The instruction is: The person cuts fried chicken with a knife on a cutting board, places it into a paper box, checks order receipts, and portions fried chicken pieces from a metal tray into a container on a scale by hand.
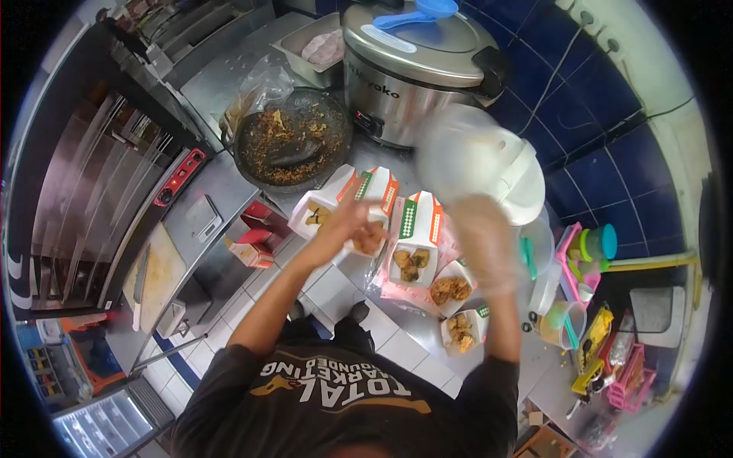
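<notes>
My left hand [347,229], fingers stretched out and apart, is over the open paper food boxes on the steel counter. Brown fried pieces lie close to its fingertips. My right hand [481,237] is smeared by motion and seems to wear a clear plastic glove. Just beyond it is a blurred, whitish round lid or bowl [458,153], moving with the hand and apparently gripped by it. Between my hands stands a paper box with fried pieces [411,263]. Nearer to me are a box with a crumbed piece [450,291] and another small box [460,333].
A stone mortar [290,141] with dark crumbs stands behind the boxes. Beside it are a large steel rice cooker [412,76] and a white appliance [523,179]. At right are plastic tubs [565,320] and a pink basket [632,385]. A knife and cutting board [164,267] lie left.
</notes>
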The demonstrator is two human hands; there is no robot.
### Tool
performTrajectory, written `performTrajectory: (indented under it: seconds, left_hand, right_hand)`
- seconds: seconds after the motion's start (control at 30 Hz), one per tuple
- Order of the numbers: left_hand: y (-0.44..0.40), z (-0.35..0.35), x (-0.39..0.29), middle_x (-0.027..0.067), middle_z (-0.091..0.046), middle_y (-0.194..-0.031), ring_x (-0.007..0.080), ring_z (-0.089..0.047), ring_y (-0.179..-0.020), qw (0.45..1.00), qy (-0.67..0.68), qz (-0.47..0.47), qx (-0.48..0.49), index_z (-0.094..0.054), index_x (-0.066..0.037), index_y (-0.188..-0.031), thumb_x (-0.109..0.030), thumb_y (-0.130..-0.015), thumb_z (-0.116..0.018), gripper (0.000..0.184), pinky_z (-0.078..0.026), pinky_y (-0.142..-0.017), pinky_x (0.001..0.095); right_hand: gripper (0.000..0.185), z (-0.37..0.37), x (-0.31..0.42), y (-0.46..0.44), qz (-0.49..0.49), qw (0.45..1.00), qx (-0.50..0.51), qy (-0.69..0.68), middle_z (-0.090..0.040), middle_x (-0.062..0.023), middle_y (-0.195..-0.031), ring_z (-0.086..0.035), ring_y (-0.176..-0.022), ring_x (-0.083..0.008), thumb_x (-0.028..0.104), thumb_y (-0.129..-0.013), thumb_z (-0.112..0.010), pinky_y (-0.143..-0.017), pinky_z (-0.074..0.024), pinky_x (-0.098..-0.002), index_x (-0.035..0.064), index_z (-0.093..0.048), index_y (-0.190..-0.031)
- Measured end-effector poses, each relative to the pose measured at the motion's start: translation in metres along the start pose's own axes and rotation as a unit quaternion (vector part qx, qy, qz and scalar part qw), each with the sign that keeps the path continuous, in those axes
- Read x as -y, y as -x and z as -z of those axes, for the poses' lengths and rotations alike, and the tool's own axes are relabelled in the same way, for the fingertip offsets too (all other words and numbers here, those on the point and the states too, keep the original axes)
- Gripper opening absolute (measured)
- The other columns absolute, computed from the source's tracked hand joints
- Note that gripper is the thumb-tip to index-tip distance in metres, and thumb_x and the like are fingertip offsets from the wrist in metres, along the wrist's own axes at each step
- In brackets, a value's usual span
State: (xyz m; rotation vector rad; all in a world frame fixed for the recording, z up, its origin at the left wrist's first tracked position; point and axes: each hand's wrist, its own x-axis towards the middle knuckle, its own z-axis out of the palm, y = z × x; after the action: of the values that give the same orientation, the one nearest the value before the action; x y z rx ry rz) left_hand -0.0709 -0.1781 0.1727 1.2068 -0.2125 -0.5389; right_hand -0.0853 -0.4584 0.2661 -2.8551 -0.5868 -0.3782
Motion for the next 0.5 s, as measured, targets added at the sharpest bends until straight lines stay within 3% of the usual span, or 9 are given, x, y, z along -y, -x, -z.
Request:
performTrajectory:
  seconds: [0.07, 0.13, 0.2, 0.27, 0.33, 0.4, 0.43, 0.47, 0.5]
  left_hand:
    - [-0.005, 0.026, -0.03, 0.0166, -0.062, -0.122, 0.0265, -0.073, -0.087, 0.994, 0.057, -0.072, -0.05, -0.019, -0.005, -0.154, -0.029, -0.106, -0.047, 0.06, -0.062, -0.067, 0.0343]
    - [-0.002, 0.073, -0.043, 0.0172, -0.065, -0.115, 0.0252, -0.072, -0.078, 0.988, 0.005, -0.075, -0.132, -0.025, -0.007, -0.151, -0.024, -0.105, -0.044, 0.053, -0.06, -0.06, 0.0331]
    - [0.002, 0.131, -0.051, 0.0178, -0.068, -0.107, 0.0239, -0.07, -0.069, 0.974, -0.043, -0.07, -0.21, -0.03, -0.008, -0.149, -0.018, -0.104, -0.042, 0.047, -0.059, -0.053, 0.032]
    - [0.005, 0.187, -0.063, 0.0181, -0.068, -0.086, 0.0244, -0.067, -0.051, 0.952, -0.128, -0.098, -0.261, -0.042, 0.0, -0.129, -0.008, -0.098, -0.04, 0.032, -0.056, -0.044, 0.0327]
    - [0.016, 0.215, -0.095, 0.0179, -0.067, -0.078, 0.0237, -0.067, -0.051, 0.935, -0.197, -0.118, -0.271, -0.046, 0.001, -0.121, -0.005, -0.094, -0.039, 0.029, -0.055, -0.044, 0.0342]
    - [0.021, 0.256, -0.115, 0.0191, -0.067, -0.08, 0.0223, -0.066, -0.049, 0.928, -0.285, -0.103, -0.217, -0.046, 0.003, -0.12, -0.006, -0.095, -0.039, 0.027, -0.052, -0.041, 0.0345]
    - [0.024, 0.268, -0.129, 0.0224, -0.067, -0.079, 0.0332, -0.068, -0.056, 0.917, -0.31, -0.097, -0.232, -0.045, 0.004, -0.126, -0.005, -0.094, -0.043, 0.034, -0.056, -0.051, 0.0421]
    - [0.022, 0.286, -0.131, 0.0224, -0.067, -0.079, 0.0332, -0.068, -0.056, 0.919, -0.307, -0.09, -0.23, -0.045, 0.004, -0.126, -0.005, -0.094, -0.043, 0.034, -0.056, -0.051, 0.0421]
    - [0.019, 0.305, -0.13, 0.0261, -0.065, -0.089, 0.0403, -0.066, -0.067, 0.867, -0.398, -0.158, -0.255, -0.044, 0.003, -0.132, -0.003, -0.092, -0.045, 0.04, -0.055, -0.063, 0.0459]
  right_hand:
    - [0.015, -0.04, 0.062, -0.048, 0.133, 0.985, 0.057, -0.091, -0.065, -0.0143, -0.097, -0.061, -0.103, -0.0319, 0.011, -0.085, -0.066, -0.093, -0.049, -0.0406, 0.0034, -0.07, -0.098]
    - [0.03, -0.083, 0.113, -0.092, 0.209, 0.97, 0.117, -0.033, -0.064, -0.0163, -0.103, -0.061, -0.107, -0.0344, 0.016, -0.084, -0.066, -0.098, -0.0477, -0.0433, 0.0018, -0.068, -0.111]
    - [0.04, -0.105, 0.148, -0.132, 0.228, 0.969, 0.065, -0.066, -0.063, -0.0196, -0.116, -0.06, -0.114, -0.0358, 0.016, -0.081, -0.066, -0.102, -0.0463, -0.044, 0.0007, -0.066, -0.118]
    - [0.049, -0.122, 0.176, -0.176, 0.236, 0.966, 0.016, -0.101, -0.061, -0.0229, -0.128, -0.059, -0.121, -0.0373, 0.017, -0.079, -0.066, -0.106, -0.045, -0.0447, -0.0003, -0.063, -0.124]
    - [0.059, -0.135, 0.193, -0.223, 0.307, 0.946, -0.101, 0.041, -0.054, -0.027, -0.14, -0.049, -0.134, -0.0412, 0.019, -0.077, -0.066, -0.116, -0.0354, -0.0473, -0.005, -0.059, -0.131]
    - [0.062, -0.173, 0.193, -0.264, 0.286, 0.953, -0.078, 0.057, -0.048, -0.0283, -0.145, -0.042, -0.14, -0.0417, 0.018, -0.078, -0.065, -0.12, -0.03, -0.0471, -0.0074, -0.056, -0.134]
    - [0.065, -0.191, 0.199, -0.276, 0.27, 0.959, -0.063, 0.065, -0.043, -0.0296, -0.151, -0.036, -0.145, -0.0422, 0.016, -0.079, -0.063, -0.123, -0.0246, -0.0469, -0.0097, -0.052, -0.137]
    - [0.065, -0.209, 0.204, -0.28, 0.267, 0.96, -0.056, 0.062, -0.043, -0.0296, -0.151, -0.036, -0.145, -0.0422, 0.016, -0.079, -0.063, -0.123, -0.0246, -0.0469, -0.0097, -0.052, -0.137]
    - [0.061, -0.224, 0.21, -0.282, 0.254, 0.966, -0.046, 0.031, -0.049, -0.0292, -0.145, -0.043, -0.139, -0.0426, 0.015, -0.079, -0.063, -0.12, -0.0305, -0.0472, -0.0087, -0.055, -0.133]
